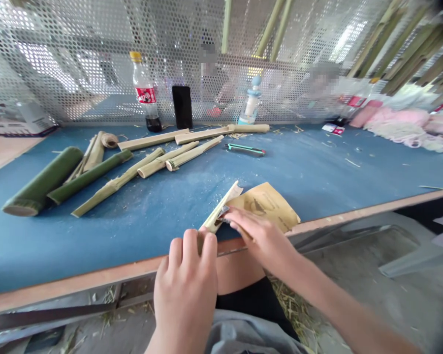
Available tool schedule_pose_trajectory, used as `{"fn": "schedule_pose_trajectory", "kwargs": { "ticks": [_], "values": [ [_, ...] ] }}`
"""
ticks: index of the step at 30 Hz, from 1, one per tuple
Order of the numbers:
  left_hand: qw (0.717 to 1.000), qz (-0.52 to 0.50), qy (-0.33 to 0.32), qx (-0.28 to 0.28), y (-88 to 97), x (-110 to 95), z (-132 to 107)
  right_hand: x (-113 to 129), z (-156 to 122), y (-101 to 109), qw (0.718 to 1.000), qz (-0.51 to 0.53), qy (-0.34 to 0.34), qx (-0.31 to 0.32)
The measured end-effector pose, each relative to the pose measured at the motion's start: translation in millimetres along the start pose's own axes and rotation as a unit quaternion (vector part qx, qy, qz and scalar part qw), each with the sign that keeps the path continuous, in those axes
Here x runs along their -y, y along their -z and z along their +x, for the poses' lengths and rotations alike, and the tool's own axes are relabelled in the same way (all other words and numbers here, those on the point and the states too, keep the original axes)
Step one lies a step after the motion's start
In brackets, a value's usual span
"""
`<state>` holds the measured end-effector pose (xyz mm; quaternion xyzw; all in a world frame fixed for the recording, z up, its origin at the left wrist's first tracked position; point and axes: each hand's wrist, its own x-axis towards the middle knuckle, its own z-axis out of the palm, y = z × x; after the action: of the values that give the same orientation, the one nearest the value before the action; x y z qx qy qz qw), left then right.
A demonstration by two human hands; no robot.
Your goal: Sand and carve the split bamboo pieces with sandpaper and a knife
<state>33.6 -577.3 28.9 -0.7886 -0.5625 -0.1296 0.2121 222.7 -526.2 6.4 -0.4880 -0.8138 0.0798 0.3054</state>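
— At the left edge of the brown paper sheet (271, 204)?
— A bamboo strip (227, 199). The left hand (186, 282) is clenched round its near end, and the right hand (260, 236) pinches a small dark piece (224, 212) against it.

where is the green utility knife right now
In the head view the green utility knife lies flat on the blue table, right of centre, just right of the pale split bamboo pieces and in front of the blue-capped bottle.
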Motion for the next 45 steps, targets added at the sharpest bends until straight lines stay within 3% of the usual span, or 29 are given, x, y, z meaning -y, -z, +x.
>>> {"fn": "schedule_pose_trajectory", "kwargs": {
  "ticks": [5, 9, 11, 16, 22, 28, 33, 39, 45],
  "values": [
    [1.0, 0.007, -0.001, -0.006, 0.0, 0.2, 0.4, -21.7, 15.2, 10.4, 0.995, -0.048, -0.084, -0.023],
    [1.0, 0.003, -0.003, -0.01, 0.0, -0.3, -0.4, 4.1, 0.7, 6.8, 0.999, 0.004, 0.024, 0.037],
    [1.0, 0.009, -0.002, -0.01, 0.5, -0.4, -0.6, 4.1, -1.6, 6.2, 0.998, 0.013, 0.042, 0.044],
    [1.0, 0.015, 0.003, -0.012, -0.9, -0.8, -0.8, -26.7, 15.3, 15.0, 0.998, -0.049, -0.05, -0.008],
    [1.0, 0.011, 0.008, -0.02, -3.4, -1.7, -2.3, 4.5, 1.5, 16.4, 0.993, 0.031, 0.077, 0.082],
    [1.0, -0.007, -0.007, -0.015, -3.7, 3.1, -2.2, -28.7, 14.2, 19.4, 0.999, -0.031, -0.041, 0.004],
    [1.0, 0.005, 0.001, -0.011, -0.8, -0.9, -2.8, 1.5, -9.2, 16.8, 0.993, 0.061, 0.064, 0.079],
    [1.0, 0.009, -0.004, -0.002, -0.6, -0.6, -2.9, -13.5, 0.5, 14.8, 1.0, -0.015, 0.002, -0.003],
    [0.999, -0.014, 0.016, 0.028, 0.0, 2.8, -0.5, 21.7, -14.4, 3.7, 0.992, 0.01, 0.103, 0.066]
  ]
}}
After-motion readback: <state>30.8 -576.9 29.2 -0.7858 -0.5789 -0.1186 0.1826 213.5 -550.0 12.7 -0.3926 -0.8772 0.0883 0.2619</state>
